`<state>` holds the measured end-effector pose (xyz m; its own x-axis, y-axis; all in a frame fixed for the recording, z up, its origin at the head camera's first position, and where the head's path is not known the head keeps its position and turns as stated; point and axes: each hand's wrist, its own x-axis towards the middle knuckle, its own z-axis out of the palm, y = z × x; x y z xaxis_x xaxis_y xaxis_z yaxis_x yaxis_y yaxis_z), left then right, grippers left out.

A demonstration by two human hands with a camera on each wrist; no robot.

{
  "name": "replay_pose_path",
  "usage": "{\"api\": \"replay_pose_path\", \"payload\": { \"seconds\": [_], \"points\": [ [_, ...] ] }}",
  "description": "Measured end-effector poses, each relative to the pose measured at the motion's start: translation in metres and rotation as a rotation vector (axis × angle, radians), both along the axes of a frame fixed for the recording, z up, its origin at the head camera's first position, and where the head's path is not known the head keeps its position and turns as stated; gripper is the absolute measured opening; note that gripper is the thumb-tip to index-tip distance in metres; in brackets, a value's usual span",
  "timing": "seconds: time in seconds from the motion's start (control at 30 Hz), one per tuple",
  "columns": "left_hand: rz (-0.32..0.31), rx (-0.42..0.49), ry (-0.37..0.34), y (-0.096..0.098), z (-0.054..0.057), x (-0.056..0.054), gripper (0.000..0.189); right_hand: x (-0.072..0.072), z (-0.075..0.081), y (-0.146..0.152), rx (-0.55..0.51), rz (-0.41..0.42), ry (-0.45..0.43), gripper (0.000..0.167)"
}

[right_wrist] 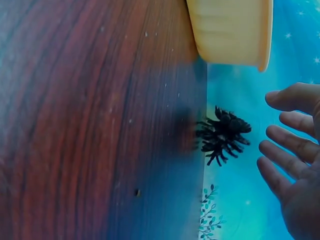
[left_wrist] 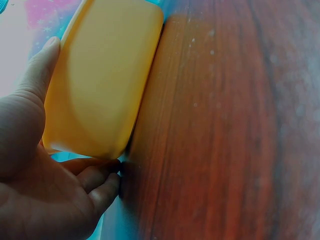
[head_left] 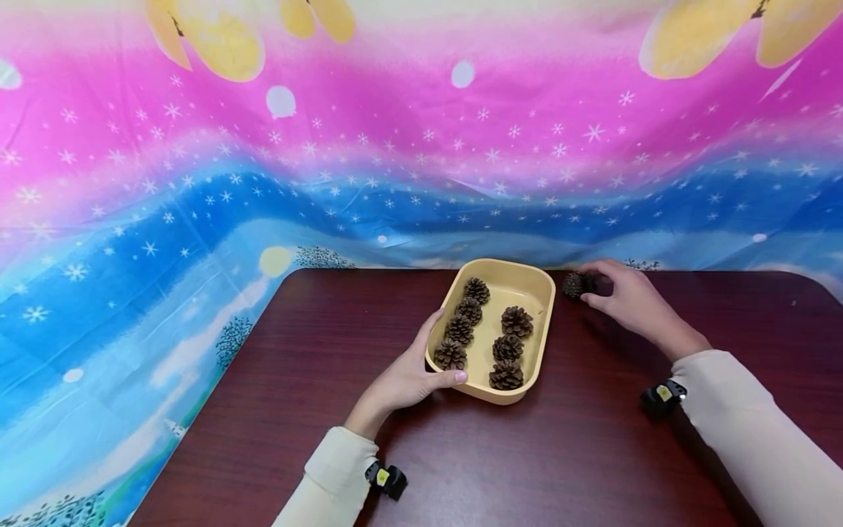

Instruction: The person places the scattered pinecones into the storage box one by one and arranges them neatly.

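A yellow rectangular tub (head_left: 486, 399) stands on the table with pine cones inside in two rows: several along its left side, three along its right, such as this pine cone (head_left: 516, 321). My left hand (head_left: 406, 375) grips the tub's near-left corner, thumb at the near rim and fingers along the left wall. The left wrist view shows the tub's yellow wall (left_wrist: 105, 75) beside that thumb. To the right of the tub, one more pine cone (right_wrist: 224, 134) sits on the table. My right hand (head_left: 626, 296) is beside it, fingers spread and apart from the cone in the right wrist view.
The dark red-brown wooden table (head_left: 296, 410) ends at the back against a pink and blue cloth (head_left: 395, 146) with snowflakes. A tiny crumb (right_wrist: 138, 192) lies on the tabletop in the right wrist view. Each wrist wears a small black camera.
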<state>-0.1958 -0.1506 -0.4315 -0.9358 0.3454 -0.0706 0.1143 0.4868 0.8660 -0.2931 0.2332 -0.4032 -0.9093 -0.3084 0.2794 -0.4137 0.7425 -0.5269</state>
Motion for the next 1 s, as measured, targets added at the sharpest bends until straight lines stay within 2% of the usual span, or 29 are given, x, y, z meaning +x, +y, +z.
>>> {"api": "replay_pose_path", "payload": {
  "seconds": [0.53, 1.0],
  "points": [
    [0.009, -0.004, -0.01, 0.0, 0.001, 0.001, 0.11, -0.019, -0.002, 0.008, 0.069, -0.003, -0.173, 0.061],
    [0.007, -0.006, -0.016, 0.0, 0.001, 0.001, 0.11, -0.025, -0.006, 0.008, 0.084, 0.001, -0.23, 0.066]
  ]
}}
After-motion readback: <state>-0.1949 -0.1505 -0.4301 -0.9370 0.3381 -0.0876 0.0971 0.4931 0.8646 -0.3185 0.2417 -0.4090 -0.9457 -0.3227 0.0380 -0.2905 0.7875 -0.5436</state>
